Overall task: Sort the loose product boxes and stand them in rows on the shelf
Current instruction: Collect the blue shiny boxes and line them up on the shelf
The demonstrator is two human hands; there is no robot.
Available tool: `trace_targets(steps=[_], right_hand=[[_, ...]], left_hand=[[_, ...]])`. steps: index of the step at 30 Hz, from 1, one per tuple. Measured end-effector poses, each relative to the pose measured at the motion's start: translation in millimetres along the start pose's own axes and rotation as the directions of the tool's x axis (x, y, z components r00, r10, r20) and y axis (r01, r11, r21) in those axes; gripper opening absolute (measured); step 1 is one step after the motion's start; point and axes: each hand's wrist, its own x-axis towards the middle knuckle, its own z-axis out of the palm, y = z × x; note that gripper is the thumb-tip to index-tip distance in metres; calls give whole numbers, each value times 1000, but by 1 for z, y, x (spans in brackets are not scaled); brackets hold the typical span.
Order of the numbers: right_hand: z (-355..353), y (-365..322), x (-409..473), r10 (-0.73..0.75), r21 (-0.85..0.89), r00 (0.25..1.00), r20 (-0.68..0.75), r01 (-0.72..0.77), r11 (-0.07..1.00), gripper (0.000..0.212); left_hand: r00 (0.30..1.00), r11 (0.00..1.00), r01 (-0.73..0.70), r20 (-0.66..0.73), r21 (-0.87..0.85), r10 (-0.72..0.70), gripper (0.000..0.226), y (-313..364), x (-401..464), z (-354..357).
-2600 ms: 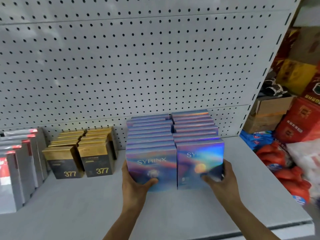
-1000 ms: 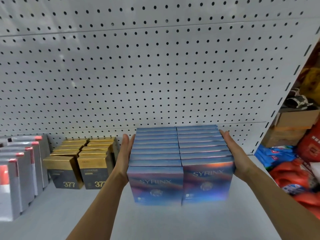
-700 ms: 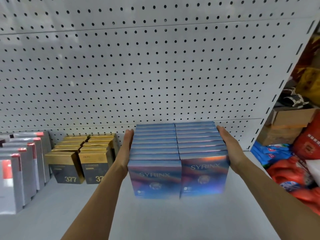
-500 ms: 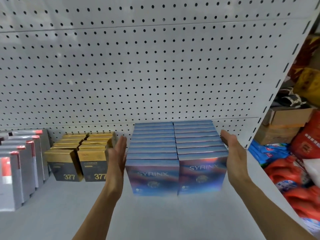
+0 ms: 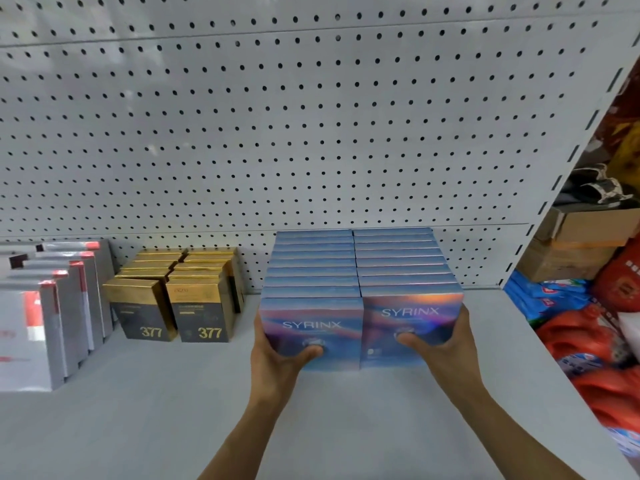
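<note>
Two rows of iridescent blue SYRINX boxes [image 5: 360, 268] stand upright on the white shelf [image 5: 138, 410], running back to the pegboard. My left hand [image 5: 277, 355] grips the front box of the left row [image 5: 311, 317], thumb on its face and fingers round its left edge. My right hand [image 5: 440, 344] grips the front box of the right row [image 5: 412, 306] the same way, thumb on the face. Two rows of gold-and-black boxes marked 377 [image 5: 176, 296] stand to the left. Grey boxes with red tabs [image 5: 52, 306] stand in rows at the far left.
The white pegboard back wall [image 5: 311, 133] rises behind the rows. Bare shelf lies in front of the boxes and to the right of the SYRINX rows. Past the shelf's right upright are cardboard boxes [image 5: 575, 244], blue packs [image 5: 550, 299] and red-orange bags [image 5: 599, 362].
My hands were flat beside the two SYRINX rows, a little apart from them. Now both have come forward and closed on the front boxes, thumbs on the faces.
</note>
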Motion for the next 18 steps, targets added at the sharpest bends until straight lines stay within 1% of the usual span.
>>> trace_targets(steps=[4,5,6,7,8,9,10,11,12,13,14,15,16,18], right_hand=[[1,1,0,-49,30,999,-16,50,998,99],[1,2,-2,-59,48,998,-11,59,997,101],[0,2,-4,-74,57,997,-8,75,996,104],[-1,0,-5,-108,23,994,-23,108,994,108],[-3,-1,-4,-165,-83,985,-52,160,984,113],[-4,-3,-2,-265,-248,963,-59,243,938,115],[-6,-4,1,-398,-431,917,-25,350,832,115],[-6,-5,3,-524,-587,850,51,450,673,114],[-7,-8,5,-599,-687,788,143,515,513,112],[-6,-11,6,-632,-736,741,226,555,388,108],[-5,-12,7,-645,-757,709,286,580,302,104],[-4,-12,8,-648,-765,690,321,593,252,99],[-4,-13,9,-645,-771,686,337,594,229,96],[-4,-16,11,-617,-785,706,348,579,220,95]], left_hand=[[998,1000,-17,-53,24,18,105,4,-6,5],[994,994,-58,-87,87,66,112,6,-8,5],[978,968,-137,-126,210,166,118,8,-10,4],[938,889,-238,-145,391,315,122,9,-9,2],[872,746,-335,-109,575,476,122,9,-8,1],[805,565,-408,-9,717,593,120,10,-5,0],[744,376,-463,122,802,657,117,14,-2,-1],[697,214,-502,245,838,674,112,18,0,-1],[661,108,-530,331,841,673,107,23,1,0],[640,57,-551,378,833,668,101,25,2,0],[630,32,-560,400,828,666,96,26,3,0],[631,25,-556,403,831,663,93,27,3,0],[642,30,-547,396,837,656,92,25,3,0],[672,47,-524,379,851,636,90,24,3,2]])
